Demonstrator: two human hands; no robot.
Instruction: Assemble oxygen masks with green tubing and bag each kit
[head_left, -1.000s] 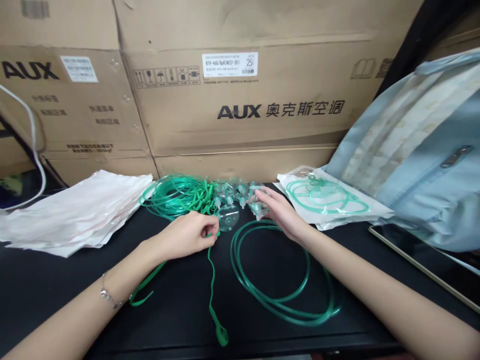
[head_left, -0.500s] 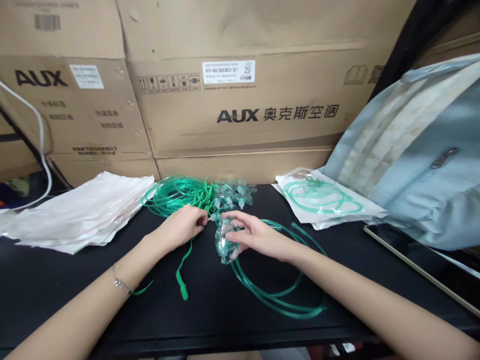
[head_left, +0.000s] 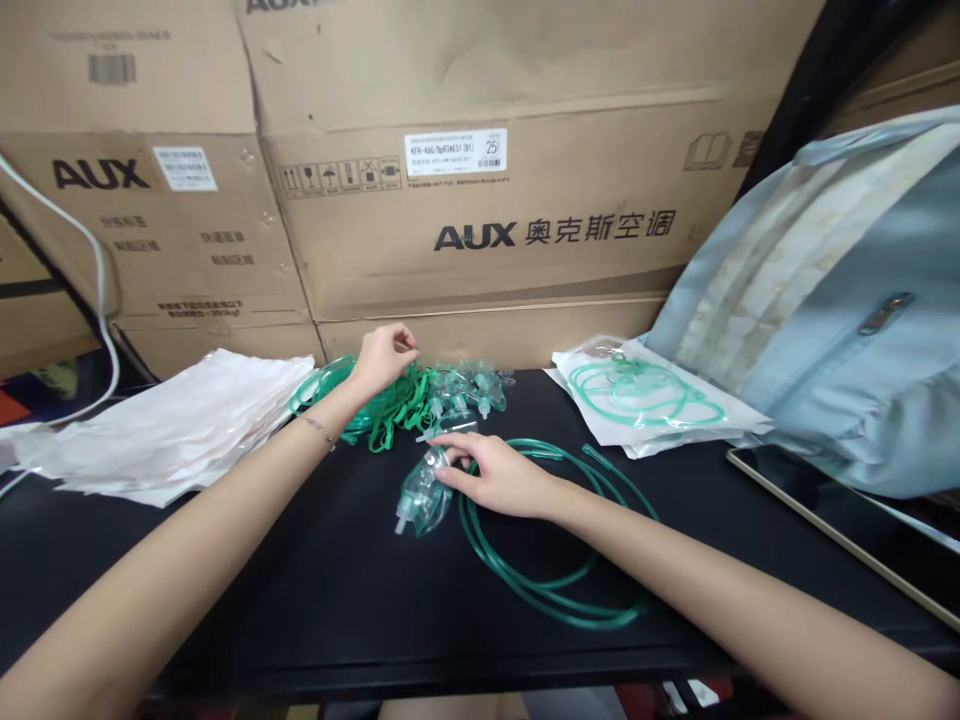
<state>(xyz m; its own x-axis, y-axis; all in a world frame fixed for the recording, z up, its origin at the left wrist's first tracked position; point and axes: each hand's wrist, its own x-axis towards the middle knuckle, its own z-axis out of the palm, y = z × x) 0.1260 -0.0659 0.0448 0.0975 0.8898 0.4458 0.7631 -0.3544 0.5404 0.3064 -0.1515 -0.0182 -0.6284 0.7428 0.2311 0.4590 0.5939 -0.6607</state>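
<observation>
My right hand (head_left: 499, 478) grips a clear, green-tinted oxygen mask (head_left: 424, 497) by its edge, thumb on the near side. The mask's pale connector points down and left. Coiled green tubing (head_left: 551, 598) lies under and to the right of that hand. My left hand (head_left: 386, 355) is raised over a heap of green elastic straps (head_left: 405, 408), its fingers curled inward; what they hold, if anything, is hidden. Behind the straps lies a bundle of green tubing (head_left: 319, 385). Several more clear masks (head_left: 469, 385) sit just right of the straps.
White packets (head_left: 172, 425) are stacked on the left. Bagged green tubing (head_left: 637, 390) lies on white packets at the right. A tablet-like device (head_left: 840, 530) and a light blue bag (head_left: 817, 330) stand farther right. Cardboard boxes (head_left: 480, 260) wall off the back.
My left hand has risen up and back over the straps; the green strap that dangled below it is gone from the near table. The mask has shifted left and turned in my right hand.
</observation>
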